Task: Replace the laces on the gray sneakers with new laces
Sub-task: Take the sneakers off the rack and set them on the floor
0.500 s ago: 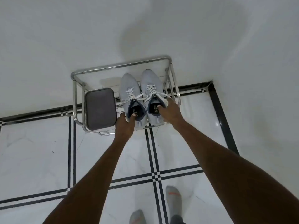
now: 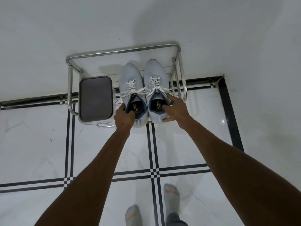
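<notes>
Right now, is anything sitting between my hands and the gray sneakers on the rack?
Nothing visible is. The left hand already grips the collar of the left sneaker, and the right hand holds the heel of the right sneaker. The dark pad lies off to the left, on the metal rack.

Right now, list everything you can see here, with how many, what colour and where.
gray sneakers: two, pale gray, side by side on the rack
laces: white, threaded on both sneakers, ends loose
rack: one, chrome, against the wall
pad: one, dark, on the rack, left of the sneakers
floor: white tiles, black lines
socks: two, gray with orange stripe, bottom
left hand: grips left sneaker's heel collar
right hand: grips right sneaker's heel collar
</notes>
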`<state>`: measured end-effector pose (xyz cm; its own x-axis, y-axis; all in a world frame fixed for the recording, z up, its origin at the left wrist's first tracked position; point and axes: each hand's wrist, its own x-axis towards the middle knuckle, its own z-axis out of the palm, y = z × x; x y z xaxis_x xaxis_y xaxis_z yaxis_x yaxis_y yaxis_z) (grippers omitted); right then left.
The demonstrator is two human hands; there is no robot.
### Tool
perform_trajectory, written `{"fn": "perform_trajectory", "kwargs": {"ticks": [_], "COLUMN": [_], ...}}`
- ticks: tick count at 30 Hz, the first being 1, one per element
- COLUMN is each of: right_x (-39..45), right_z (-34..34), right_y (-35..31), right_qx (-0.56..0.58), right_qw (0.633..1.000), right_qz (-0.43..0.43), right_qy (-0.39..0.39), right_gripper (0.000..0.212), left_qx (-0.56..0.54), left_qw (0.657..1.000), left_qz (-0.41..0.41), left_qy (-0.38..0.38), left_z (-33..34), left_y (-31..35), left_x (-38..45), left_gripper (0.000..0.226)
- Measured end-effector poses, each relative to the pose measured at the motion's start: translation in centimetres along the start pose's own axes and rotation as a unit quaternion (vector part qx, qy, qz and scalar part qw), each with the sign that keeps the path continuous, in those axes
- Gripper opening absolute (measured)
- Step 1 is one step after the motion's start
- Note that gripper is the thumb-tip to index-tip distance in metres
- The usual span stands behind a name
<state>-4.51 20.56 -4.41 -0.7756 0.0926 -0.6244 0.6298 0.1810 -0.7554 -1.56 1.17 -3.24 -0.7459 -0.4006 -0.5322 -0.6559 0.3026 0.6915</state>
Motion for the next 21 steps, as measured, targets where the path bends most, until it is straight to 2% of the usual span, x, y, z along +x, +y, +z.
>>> {"fn": "perform_trajectory", "kwargs": {"ticks": [3,10,14,17,21], "right_x": [-2.6,-11.6,-17.7,-22.1,-25.5], "right_z": [-0.3,-1.2,0.1,1.6,3.9], "right_y": [0.7,4.0,8.9,13.5,20.3], "right_qx": [0.006,-0.007,-0.027,-0.099,-0.094], "right_qw": [1.000,0.999,0.996,0.986,0.988], "right_qz": [-0.005,-0.038,-0.081,-0.131,-0.117], "right_qy": [-0.005,0.008,0.023,0.043,0.025], "right_gripper": [0.059,0.068,0.070,0.071,0.073], "left_qx": [-0.032,-0.077,-0.098,-0.106,-0.117], "left_qw": [0.999,0.996,0.994,0.994,0.993], "left_qz": [0.002,0.035,0.039,0.030,0.003], "left_qy": [-0.007,-0.013,-0.018,-0.017,-0.022], "left_z": [-0.6,-2.8,-4.6,-6.0,-6.5], "left_y": [-1.0,-6.1,-11.3,-16.7,-24.3], "left_x": [-2.6,-10.6,-15.2,-18.9,-22.1], "left_gripper": [0.024,0.050,0.056,0.062,0.065]}}
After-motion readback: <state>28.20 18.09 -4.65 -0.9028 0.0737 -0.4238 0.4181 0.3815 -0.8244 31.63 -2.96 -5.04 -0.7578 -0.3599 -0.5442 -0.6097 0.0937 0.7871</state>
